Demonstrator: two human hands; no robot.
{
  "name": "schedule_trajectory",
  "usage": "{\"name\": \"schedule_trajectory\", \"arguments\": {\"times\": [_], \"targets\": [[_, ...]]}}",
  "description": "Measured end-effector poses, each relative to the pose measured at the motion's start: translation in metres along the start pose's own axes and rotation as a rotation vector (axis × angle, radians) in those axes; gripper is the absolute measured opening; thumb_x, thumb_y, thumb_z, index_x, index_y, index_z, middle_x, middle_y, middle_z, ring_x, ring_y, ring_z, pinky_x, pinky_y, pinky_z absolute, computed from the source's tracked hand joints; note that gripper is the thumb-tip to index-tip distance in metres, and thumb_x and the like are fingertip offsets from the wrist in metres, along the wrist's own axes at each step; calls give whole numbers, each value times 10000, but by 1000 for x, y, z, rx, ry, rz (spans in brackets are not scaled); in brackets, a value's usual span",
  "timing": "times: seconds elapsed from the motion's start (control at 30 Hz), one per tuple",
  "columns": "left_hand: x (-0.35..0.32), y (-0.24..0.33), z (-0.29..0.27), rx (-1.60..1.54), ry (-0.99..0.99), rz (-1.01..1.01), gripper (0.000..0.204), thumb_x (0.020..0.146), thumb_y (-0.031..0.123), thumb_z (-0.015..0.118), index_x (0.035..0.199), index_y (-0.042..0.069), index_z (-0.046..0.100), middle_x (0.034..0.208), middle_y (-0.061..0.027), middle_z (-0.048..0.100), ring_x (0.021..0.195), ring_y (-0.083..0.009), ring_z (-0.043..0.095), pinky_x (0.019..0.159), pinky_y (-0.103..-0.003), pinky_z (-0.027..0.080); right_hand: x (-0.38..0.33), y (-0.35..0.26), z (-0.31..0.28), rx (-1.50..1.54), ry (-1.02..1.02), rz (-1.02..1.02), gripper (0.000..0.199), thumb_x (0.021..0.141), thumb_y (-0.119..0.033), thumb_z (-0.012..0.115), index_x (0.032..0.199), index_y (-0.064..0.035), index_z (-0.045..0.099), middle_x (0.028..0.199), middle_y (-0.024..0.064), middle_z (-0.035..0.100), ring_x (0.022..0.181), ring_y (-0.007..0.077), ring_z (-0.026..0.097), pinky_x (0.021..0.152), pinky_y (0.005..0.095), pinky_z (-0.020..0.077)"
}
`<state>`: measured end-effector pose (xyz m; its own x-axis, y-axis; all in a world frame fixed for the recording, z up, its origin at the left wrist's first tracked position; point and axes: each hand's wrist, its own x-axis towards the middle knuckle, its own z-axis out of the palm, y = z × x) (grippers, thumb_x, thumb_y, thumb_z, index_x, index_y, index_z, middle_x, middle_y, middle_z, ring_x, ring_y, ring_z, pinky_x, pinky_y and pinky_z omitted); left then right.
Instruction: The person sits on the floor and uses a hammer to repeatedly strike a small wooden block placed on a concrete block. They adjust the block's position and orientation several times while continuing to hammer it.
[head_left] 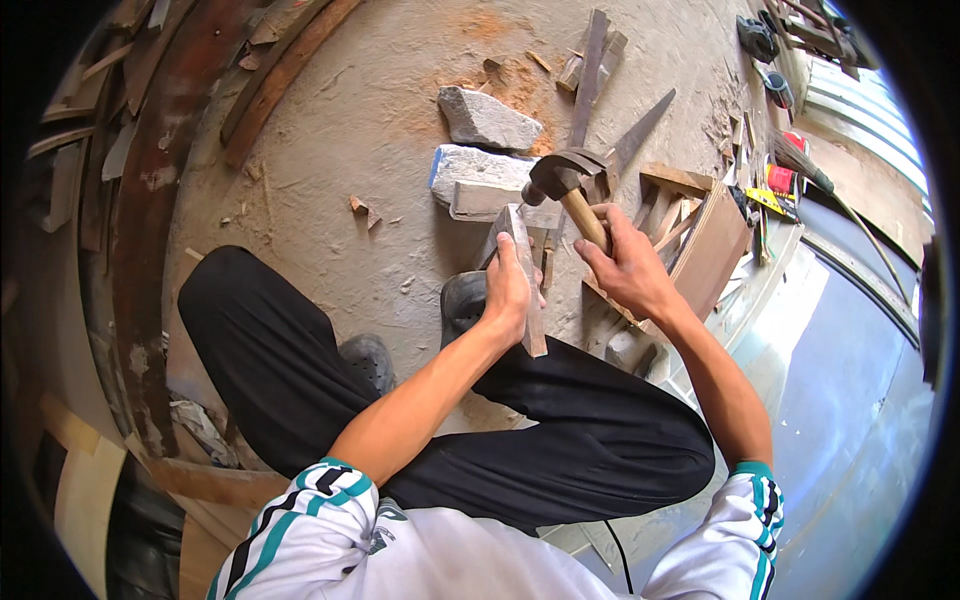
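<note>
A claw hammer [582,214] with a wooden handle and dark metal head is in my right hand [632,262], fingers closed round the handle. Its head is just above the far end of a narrow wooden board [535,328]; whether they touch, I cannot tell. My left hand [512,288] grips that board, which stands on edge over my shoe. Beyond the board's far end lie a pale stone block [478,165] with a short wood piece [484,200] against its near side, and a second rough stone block [487,118] behind.
A handsaw blade [640,128] and wood strips [588,80] lie beyond the hammer. Right of my right hand is a wooden box [712,240] with offcuts. Long planks [285,90] run along the left. A broom [800,160] and a grey sheet panel [830,370] are far right.
</note>
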<state>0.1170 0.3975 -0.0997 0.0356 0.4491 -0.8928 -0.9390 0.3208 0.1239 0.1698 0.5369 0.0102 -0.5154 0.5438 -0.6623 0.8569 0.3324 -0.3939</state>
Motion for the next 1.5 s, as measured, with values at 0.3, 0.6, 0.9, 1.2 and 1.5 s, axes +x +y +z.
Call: {"name": "schedule_trajectory", "arguments": {"times": [0.3, 0.6, 0.9, 1.2, 1.5], "targets": [[6, 5, 0, 94, 59, -13, 651, 1009, 651, 266, 1114, 77, 556, 698, -21, 496, 474, -162, 465, 460, -340, 407, -2, -1, 7, -92, 142, -278, 400, 924, -161, 606, 1291, -59, 484, 896, 247, 656, 846, 427, 655, 734, 499, 506], [3, 8, 6, 134, 70, -11, 612, 1012, 641, 270, 1098, 87, 516, 675, -22, 492, 482, -163, 465, 464, -335, 399, -3, -5, 10, -173, 184, -324, 378, 900, -151, 597, 1228, 1, 484, 892, 264, 655, 841, 460, 640, 734, 541, 507], [9, 8, -1, 102, 43, -48, 590, 1006, 655, 269, 1039, 111, 495, 669, -10, 484, 490, -156, 448, 459, -330, 392, -1, -19, 0, 4, 148, -118, 319, 929, -208, 588, 1161, -3, 511, 827, 281, 650, 745, 496, 633, 708, 537, 500], [8, 12, -1, -40, -34, -247, 653, 965, 737, 221, 853, 142, 464, 649, 3, 477, 542, -160, 469, 515, -327, 413, -9, -32, -17, 327, 152, 229, 408, 965, -319, 590, 1226, -16, 513, 737, 145, 627, 580, 205, 625, 498, 375, 497], [22, -9, -3, -68, 17, -167, 703, 976, 720, 211, 848, 94, 504, 637, -36, 475, 526, -202, 476, 520, -370, 423, -7, -31, 31, 501, 91, 316, 423, 978, -268, 589, 1315, -34, 485, 724, 41, 546, 482, 119, 516, 406, 302, 424]]}}
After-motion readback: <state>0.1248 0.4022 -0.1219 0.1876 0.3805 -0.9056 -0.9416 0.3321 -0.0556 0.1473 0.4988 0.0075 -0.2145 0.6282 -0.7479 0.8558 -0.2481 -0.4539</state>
